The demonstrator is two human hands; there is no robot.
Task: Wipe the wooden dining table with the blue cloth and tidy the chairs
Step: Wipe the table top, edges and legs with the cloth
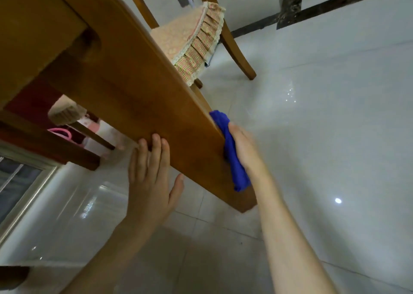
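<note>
Head view, low and tilted. Wooden table leg (138, 97) runs diagonally down to the glossy white tile floor (335, 114). Left hand (149, 182): straight fingers touching the leg's near edge. Right hand (243, 148) holds the bunched blue cloth (237, 170) against the leg's far side. Wooden chair (234, 47) with a frilled checked cushion (183, 34) stands behind.

Smooth satin wood table leg (143, 97), soft blue cloth (232, 152), glossy tiled floor (324, 126).

A broad wooden table leg (134, 88) and, near it, the legs of a cushioned chair (190, 38) are borne by the glossy white tiled floor (312, 137).
</note>
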